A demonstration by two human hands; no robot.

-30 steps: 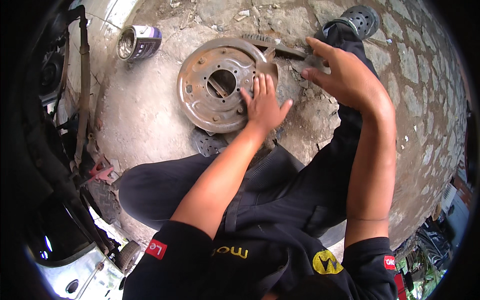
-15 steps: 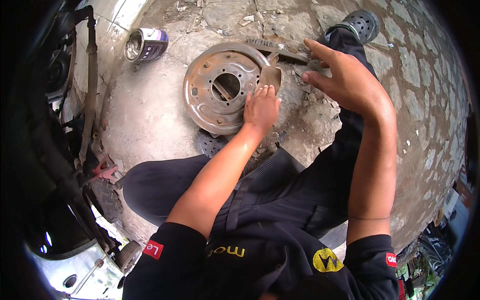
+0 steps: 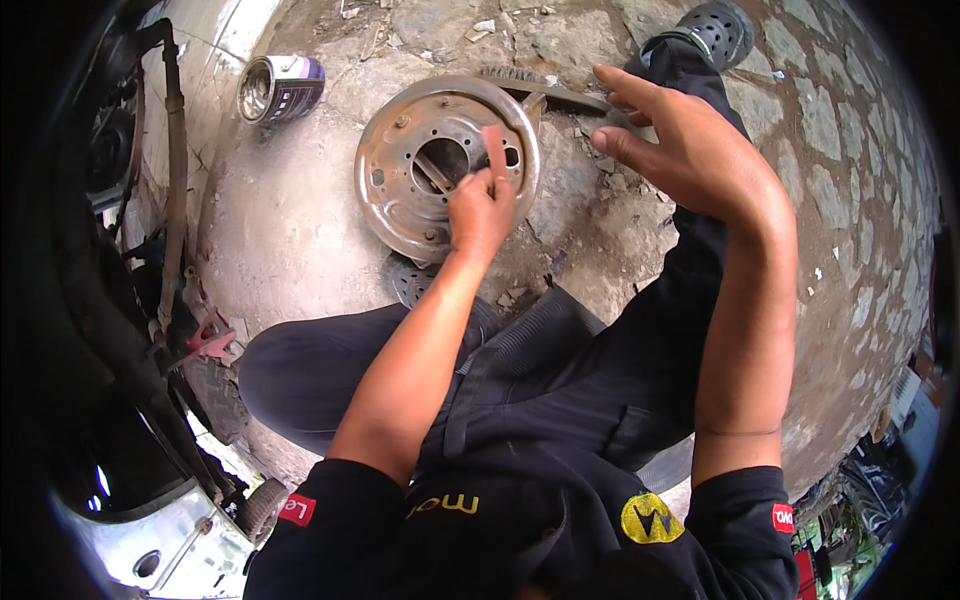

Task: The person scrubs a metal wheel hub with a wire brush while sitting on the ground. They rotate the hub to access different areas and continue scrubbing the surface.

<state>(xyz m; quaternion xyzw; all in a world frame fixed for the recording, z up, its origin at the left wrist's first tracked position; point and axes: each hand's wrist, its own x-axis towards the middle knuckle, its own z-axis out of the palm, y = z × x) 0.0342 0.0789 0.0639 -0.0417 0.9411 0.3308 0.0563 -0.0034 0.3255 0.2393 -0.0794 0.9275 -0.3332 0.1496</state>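
A rusty brown steel wheel (image 3: 395,215) lies on the ground in front of me, its round centre hole ringed by small bolt holes. Over its near right part, my left hand (image 3: 480,212) is closed on a reddish strip that looks like sandpaper (image 3: 494,148), standing up from the fingers. Whether the strip touches the metal I cannot tell. My right hand (image 3: 690,150) is held out to the right of the wheel, thumb and fingers apart, holding nothing. Behind the wheel rests a brush (image 3: 565,97) with dark bristles and a long handle.
An opened paint can (image 3: 285,88) with a dark label stands at the far left. Vehicle parts (image 3: 175,200) line the left side. My shoes (image 3: 715,38) are beyond my right hand and by the wheel's near edge. Stone paving (image 3: 820,140) spreads on the right.
My left hand has moved left and toward me, lifting the sandpaper off the wheel's right edge; its fingers are now curled round it. My right hand stays nearly still.
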